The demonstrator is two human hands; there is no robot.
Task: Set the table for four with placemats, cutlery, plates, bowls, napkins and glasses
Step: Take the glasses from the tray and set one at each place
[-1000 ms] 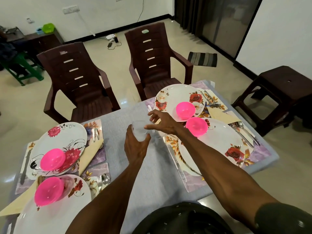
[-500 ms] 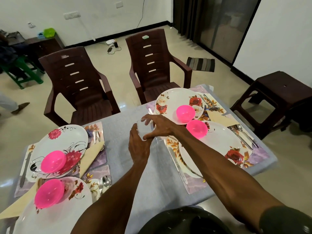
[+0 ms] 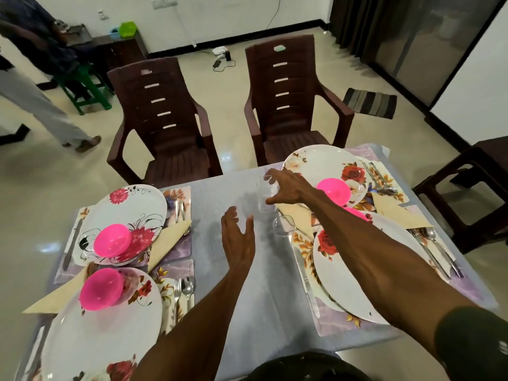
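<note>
The right hand (image 3: 288, 188) is now gripping the glass (image 3: 264, 192) alone and carrying it toward the far right plate (image 3: 324, 166), while the left hand (image 3: 237, 237), which was cupping that glass a second ago, is hanging released above the tabletop (image 3: 242, 284). A second glass (image 3: 283, 225) is standing by the near right setting, so glasses are apparently the step in hand, with the left-side settings showing none yet.

Grey-clothed table (image 3: 247, 284): four purple placemats (image 3: 176, 247) at corners, clear glass (image 3: 265, 198) upright mid-table.
</note>
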